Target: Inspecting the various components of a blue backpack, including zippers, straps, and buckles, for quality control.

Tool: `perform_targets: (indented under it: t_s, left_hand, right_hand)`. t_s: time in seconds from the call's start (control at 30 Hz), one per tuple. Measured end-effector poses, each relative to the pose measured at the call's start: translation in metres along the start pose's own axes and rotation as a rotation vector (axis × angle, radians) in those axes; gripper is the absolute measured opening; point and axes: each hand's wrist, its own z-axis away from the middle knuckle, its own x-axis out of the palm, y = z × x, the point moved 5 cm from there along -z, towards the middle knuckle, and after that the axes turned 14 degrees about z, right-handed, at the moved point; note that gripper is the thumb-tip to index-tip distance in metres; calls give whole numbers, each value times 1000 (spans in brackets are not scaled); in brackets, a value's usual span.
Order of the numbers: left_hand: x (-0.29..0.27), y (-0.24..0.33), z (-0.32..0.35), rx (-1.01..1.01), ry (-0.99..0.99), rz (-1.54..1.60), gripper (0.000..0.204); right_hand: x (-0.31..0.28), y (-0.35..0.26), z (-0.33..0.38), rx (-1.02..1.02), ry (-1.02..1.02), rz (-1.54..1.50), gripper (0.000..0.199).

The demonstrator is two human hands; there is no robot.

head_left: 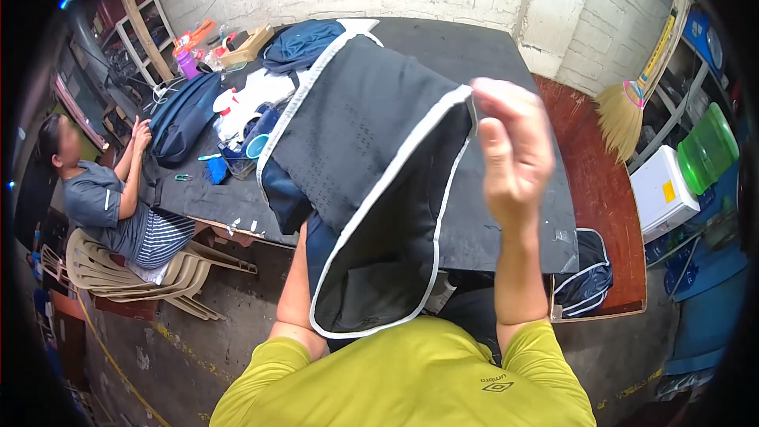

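Observation:
A large black fabric bag piece (371, 111) with pale binding along its edges is held up over the table in front of me. Its near side gapes, showing a dark inside, and its lower end hangs close to my shirt. My left forearm goes up beneath the fabric, and that hand is hidden behind it. Beside the raised right corner is my right hand (518, 146), its fingers bent and the thumb apart from them. Its fingertips are at the pale-edged corner, but no grip on it shows.
The dark table (522, 213) holds a navy bag (186, 115), a blue cloth bundle (304, 43), a spray bottle (225, 103) and a wooden tray (247, 45). A person (103, 182) sits at left on stacked plastic chairs (118, 269). At right are a broom (632, 103) and water dispenser (664, 194).

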Motion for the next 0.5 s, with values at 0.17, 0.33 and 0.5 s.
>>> perform_targets:
  t_s: [0.17, 0.33, 0.5]
  left_hand:
    - [-27, 20, -67, 2, -87, -215, 48]
    - [-47, 40, -141, -58, -138, -405, 50]
    - [-72, 63, -238, -76, -242, -592, 52]
  right_hand:
    - [63, 6, 24, -54, -500, -241, 53]
    - [32, -37, 58, -32, -333, -41, 79]
    - [38, -61, 155, -5, -176, 263, 90]
